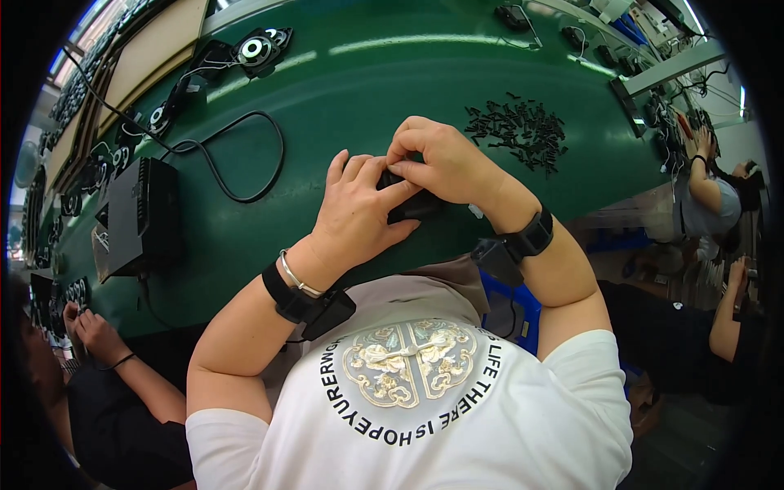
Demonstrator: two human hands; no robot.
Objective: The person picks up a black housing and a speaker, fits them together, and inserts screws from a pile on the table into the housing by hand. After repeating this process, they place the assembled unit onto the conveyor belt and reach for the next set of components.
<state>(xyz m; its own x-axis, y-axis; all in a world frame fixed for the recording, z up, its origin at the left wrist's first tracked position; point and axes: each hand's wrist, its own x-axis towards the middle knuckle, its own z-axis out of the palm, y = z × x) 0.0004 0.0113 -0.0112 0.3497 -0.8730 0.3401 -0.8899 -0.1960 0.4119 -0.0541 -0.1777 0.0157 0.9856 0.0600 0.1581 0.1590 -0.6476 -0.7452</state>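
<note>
A dark, rounded part [420, 207] lies on the green table close to my body, mostly covered by my hands. My left hand [358, 206] grips it, with the thumb along its near side and the index finger across it. Over the part's far side, my right hand [445, 163] has thumb and forefinger pinched together at the left fingertips. Whatever sits in that pinch is too small and hidden to name. Beyond my right hand, a loose heap of short black pieces [523, 135] is spread on the table.
To the left stands a black box [143, 216], with a looped black cable [280, 155] nearby. Speaker units [257, 51] lie at the far left. A metal arm [674, 69] crosses at the right. Co-workers' hands [96, 335] show at the left, others at the right.
</note>
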